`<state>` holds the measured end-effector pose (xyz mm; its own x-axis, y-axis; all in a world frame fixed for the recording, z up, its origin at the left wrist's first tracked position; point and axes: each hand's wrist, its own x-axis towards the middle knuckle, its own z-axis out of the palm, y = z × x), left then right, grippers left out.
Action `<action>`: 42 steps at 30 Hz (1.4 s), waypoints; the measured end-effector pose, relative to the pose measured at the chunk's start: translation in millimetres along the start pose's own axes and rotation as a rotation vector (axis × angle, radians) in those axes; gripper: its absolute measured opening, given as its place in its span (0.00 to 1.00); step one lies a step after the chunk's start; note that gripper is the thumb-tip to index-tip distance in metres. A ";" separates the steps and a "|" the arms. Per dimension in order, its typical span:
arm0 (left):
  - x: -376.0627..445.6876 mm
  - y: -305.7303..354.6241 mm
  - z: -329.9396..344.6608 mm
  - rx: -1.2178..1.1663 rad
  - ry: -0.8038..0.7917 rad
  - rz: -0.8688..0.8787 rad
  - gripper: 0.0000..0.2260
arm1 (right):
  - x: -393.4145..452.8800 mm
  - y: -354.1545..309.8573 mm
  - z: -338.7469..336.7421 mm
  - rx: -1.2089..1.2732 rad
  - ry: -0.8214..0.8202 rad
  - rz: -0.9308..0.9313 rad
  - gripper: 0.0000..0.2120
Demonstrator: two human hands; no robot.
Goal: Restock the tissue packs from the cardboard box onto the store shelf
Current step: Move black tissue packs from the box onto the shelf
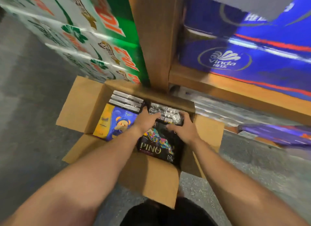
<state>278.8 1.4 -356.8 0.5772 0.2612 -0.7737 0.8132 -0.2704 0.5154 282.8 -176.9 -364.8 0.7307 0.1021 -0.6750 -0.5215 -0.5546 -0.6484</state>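
Observation:
An open cardboard box [80, 106] sits on the floor below me. Inside lie a black tissue pack marked PINO [158, 145], a yellow and blue pack with a bear picture [116, 121], and silver-edged packs [126, 100] at the far end. Both my hands reach into the box. My left hand [146, 119] and my right hand [182, 127] grip the far end of the black pack from either side, fingers curled over its silver edge [168, 113]. The wooden store shelf [235, 91] stands just beyond the box, to the right.
Blue Vinda packs [235, 57] fill the shelf at upper right. White and green packs [80, 37] are stacked at upper left beside a wooden upright [154, 40]. Purple packs [276, 134] lie low at the right. Grey floor [25, 116] surrounds the box.

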 end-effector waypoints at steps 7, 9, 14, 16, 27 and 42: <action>-1.3 12.8 6.0 -0.134 0.132 0.021 0.29 | -4.6 -8.1 -0.5 0.054 0.098 -0.046 0.32; -14.1 12.9 0.9 -0.225 0.225 0.060 0.23 | -21.6 -18.7 -2.4 0.048 0.197 -0.104 0.29; -43.3 34.8 -38.3 -0.622 0.214 -0.075 0.24 | -53.5 -38.7 2.8 0.088 0.336 -0.334 0.29; -46.9 41.6 -55.7 -0.659 0.160 -0.189 0.28 | -57.9 -42.9 9.8 0.095 0.298 -0.417 0.31; -90.6 -5.6 -118.2 -0.810 0.328 -0.175 0.13 | -25.8 -5.9 18.8 -0.351 0.167 -0.348 0.41; -86.9 -52.7 -145.0 -0.099 0.424 0.040 0.33 | 7.8 -15.1 39.5 -1.026 -0.081 -0.123 0.46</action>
<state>196.6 127.3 -263.2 0.5715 0.6154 -0.5428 0.7807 -0.2039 0.5908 278.9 -135.1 -374.1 0.7020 0.2398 -0.6706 0.2084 -0.9696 -0.1285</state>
